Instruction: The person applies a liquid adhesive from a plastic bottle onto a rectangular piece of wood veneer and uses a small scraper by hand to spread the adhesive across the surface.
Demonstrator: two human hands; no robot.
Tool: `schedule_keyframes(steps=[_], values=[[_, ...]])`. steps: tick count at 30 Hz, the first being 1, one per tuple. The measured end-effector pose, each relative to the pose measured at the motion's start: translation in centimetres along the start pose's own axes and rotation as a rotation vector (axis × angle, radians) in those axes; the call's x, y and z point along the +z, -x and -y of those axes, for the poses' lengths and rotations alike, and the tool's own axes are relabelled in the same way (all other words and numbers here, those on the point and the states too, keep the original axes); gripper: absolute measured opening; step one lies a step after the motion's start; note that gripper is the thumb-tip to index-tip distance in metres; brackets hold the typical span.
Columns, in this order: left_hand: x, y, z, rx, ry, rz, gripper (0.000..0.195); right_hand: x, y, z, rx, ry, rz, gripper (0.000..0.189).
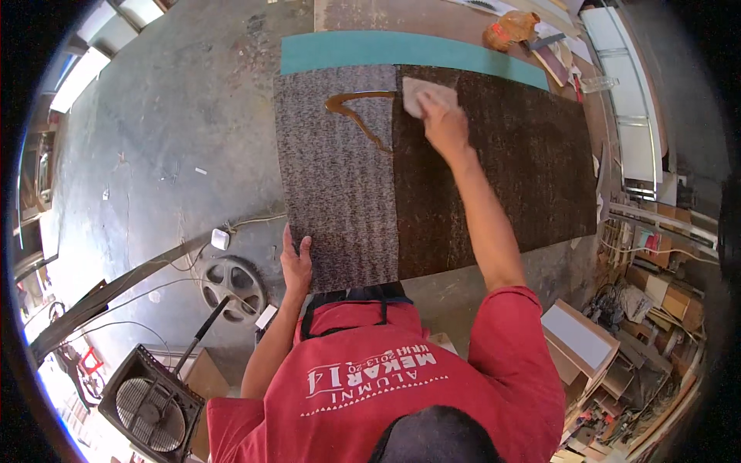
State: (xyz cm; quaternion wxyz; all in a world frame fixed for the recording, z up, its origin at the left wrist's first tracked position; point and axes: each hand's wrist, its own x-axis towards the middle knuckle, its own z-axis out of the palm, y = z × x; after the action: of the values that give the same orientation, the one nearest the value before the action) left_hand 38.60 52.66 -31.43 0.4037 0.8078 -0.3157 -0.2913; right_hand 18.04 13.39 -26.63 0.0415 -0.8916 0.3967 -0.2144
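My right hand (448, 124) grips a pale flat spreader (414, 95), pressed to a large sheet near its far edge. The sheet's left part is a grey speckled surface (341, 202); its right part has a dark brown coating (521, 150). A bent bead of glossy brown liquid, seemingly adhesive (353, 113), lies on the grey part and runs to the border of the dark part. My left hand (296, 263) holds the sheet's near left edge, thumb on top; its other fingers are partly hidden. A teal panel (405, 49) shows beyond the far edge.
A crumpled orange-brown bag (509, 30) and offcuts (550, 63) lie at the far right of the worktable (370, 14). A fan (150, 414) stands lower left, near a spoked wheel (234, 288) and cables on the concrete floor (191, 116). Boxes and scrap (654, 312) crowd the right.
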Motion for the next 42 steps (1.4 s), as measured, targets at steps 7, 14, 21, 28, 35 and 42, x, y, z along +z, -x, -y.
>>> schedule_keyframes(steps=[7,14,21,28,35,42], values=[[0.0,-0.2,0.8,0.016,-0.004,-0.041,0.059,-6.5,-1.5,0.7,0.286,0.194,0.105,0.032],[-0.4,-0.2,-0.3,-0.028,0.017,-0.055,0.060,-3.6,-7.7,1.6,0.380,0.222,0.364,0.037],[-1.3,0.4,-1.4,-0.135,0.095,0.032,0.062,-0.8,-5.8,7.4,0.085,0.046,0.342,0.022],[-0.1,-0.8,2.2,-0.004,0.093,-0.004,0.063,-4.1,8.5,10.2,-0.091,-0.058,0.278,0.028],[-0.8,-2.0,2.5,0.070,0.199,0.104,0.070,-10.1,24.0,17.6,0.054,-0.100,0.322,0.032],[-0.7,-1.7,2.4,0.073,0.096,0.046,0.070,-16.3,29.5,20.3,0.213,-0.162,0.440,0.031]])
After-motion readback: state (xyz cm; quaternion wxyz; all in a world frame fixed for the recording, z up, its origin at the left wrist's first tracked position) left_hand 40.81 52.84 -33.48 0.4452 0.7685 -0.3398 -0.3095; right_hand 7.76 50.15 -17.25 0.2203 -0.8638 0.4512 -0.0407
